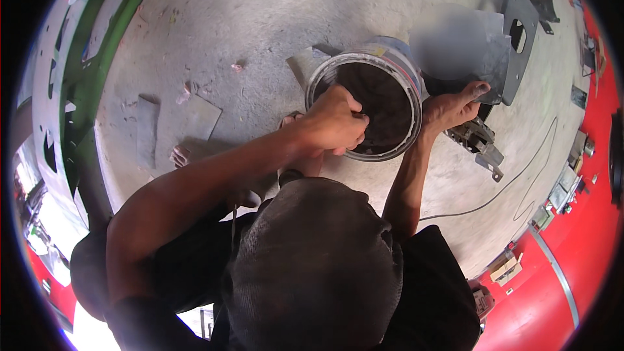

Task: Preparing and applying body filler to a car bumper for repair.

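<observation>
Head view: the left hand (335, 122) is held over the open mouth of a round bucket (416, 109); its fingers are curled in together – whether anything small is gripped cannot be told; the bucket, placed on the grey floor (273, 0) in front of the person, is filled partly with something dark, texture not clear. The right hand (453, 109) is held just beside the bucket's right side, at the lower edge of a dark grey panel (499, 58); the thumb is laid along that edge, the other fingers are bent – whether they are clamped on it cannot be told; part of the panel area is blurred. A metal bracket (478, 143) is seen just below the right hand; a thin cable (481, 208) is looped on the floor farther right; two flat grey sheets (197, 119) are laid left of the bucket; a green frame (81, 58) is seen at far left.
</observation>
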Motion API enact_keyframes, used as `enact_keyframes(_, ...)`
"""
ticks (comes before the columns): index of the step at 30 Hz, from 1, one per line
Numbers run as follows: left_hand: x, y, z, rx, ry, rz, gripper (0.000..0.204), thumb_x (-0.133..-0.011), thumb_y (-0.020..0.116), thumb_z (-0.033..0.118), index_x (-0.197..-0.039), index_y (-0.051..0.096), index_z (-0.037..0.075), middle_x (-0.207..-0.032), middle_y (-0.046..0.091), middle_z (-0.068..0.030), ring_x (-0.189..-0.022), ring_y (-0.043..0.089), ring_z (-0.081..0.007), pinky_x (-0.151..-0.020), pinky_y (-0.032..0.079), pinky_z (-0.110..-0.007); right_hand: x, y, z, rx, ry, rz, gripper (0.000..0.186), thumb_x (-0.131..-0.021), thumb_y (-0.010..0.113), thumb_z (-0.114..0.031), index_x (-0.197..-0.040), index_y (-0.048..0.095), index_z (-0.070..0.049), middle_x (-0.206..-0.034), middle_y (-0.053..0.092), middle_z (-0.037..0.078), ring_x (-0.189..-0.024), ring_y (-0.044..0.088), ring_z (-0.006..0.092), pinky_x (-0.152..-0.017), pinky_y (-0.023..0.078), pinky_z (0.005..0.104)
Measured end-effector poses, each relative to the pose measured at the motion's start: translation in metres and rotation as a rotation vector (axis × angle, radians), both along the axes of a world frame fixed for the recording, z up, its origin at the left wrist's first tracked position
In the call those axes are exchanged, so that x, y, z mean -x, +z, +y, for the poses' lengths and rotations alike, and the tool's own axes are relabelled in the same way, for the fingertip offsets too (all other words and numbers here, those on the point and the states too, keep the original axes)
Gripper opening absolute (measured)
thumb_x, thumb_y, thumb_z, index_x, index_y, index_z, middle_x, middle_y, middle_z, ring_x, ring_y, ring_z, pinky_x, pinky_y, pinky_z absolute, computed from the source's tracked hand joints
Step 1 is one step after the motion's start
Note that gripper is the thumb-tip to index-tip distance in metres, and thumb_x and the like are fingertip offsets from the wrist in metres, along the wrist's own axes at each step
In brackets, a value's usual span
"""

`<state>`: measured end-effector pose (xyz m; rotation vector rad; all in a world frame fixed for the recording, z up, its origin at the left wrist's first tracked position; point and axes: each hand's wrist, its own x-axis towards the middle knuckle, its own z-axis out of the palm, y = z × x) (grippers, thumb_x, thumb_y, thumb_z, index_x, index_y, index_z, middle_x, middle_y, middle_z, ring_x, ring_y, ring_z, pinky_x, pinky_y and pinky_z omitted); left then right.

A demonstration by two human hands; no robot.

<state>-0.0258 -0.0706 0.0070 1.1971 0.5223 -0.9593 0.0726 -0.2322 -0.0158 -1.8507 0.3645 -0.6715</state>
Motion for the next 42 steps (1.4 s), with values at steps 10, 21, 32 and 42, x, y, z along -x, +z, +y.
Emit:
enact_keyframes(10, 0.006, 0.012, 0.002, 0.119, 0.262, 0.136, 0.016, -0.100, 0.055, 0.013, -0.097, 0.061, -0.002, -0.071, 0.055, -0.0036, -0.049, 0.043, -0.0056, -0.036, 0.029, -0.024, -0.010, -0.007, 0.014, 0.080, 0.229, -0.008, 0.057, -0.103, 0.043, -0.051, -0.065, 0.036, -0.009, -0.064, 0.031, -0.007, -0.061, 0.027, 0.0050, -0.052, 0.018, 0.0258)
enact_keyframes(21, 0.015, 0.034, 0.069, -0.216, 0.014, -0.581, 0.026, -0.088, 0.057, 0.011, -0.067, 0.055, -0.004, -0.054, 0.055, -0.0084, -0.047, 0.050, -0.0131, -0.050, 0.042, -0.033, -0.061, -0.019, 0.028, 0.076, 0.304, -0.052, 0.056, -0.103, 0.044, -0.049, -0.067, 0.036, -0.007, -0.063, 0.034, -0.005, -0.058, 0.029, 0.0058, -0.050, 0.021, 0.0281)
enact_keyframes(32, 0.007, 0.146, 0.153, -0.387, -0.200, -0.289, 0.023, -0.093, 0.057, 0.015, -0.078, 0.064, -0.001, -0.057, 0.054, 0.0019, -0.049, 0.047, -0.0037, -0.047, 0.037, -0.024, -0.099, -0.057, -0.002, 0.006, 0.157, 0.077, 0.055, -0.101, 0.051, -0.043, -0.070, 0.052, 0.003, -0.061, 0.048, 0.001, -0.060, 0.040, 0.0120, -0.055, 0.035, 0.0328)
enact_keyframes(42, 0.023, 0.184, 0.193, -0.371, -0.038, -0.271, 0.043, -0.087, 0.064, 0.022, -0.116, 0.063, -0.010, -0.051, 0.051, -0.0012, -0.034, 0.036, -0.0036, -0.031, 0.024, -0.021, -0.122, -0.032, -0.051, 0.086, 0.069, -0.096, 0.048, -0.103, 0.048, -0.036, -0.078, 0.057, 0.004, -0.065, 0.052, 0.002, -0.062, 0.042, 0.0116, -0.058, 0.035, 0.0318)
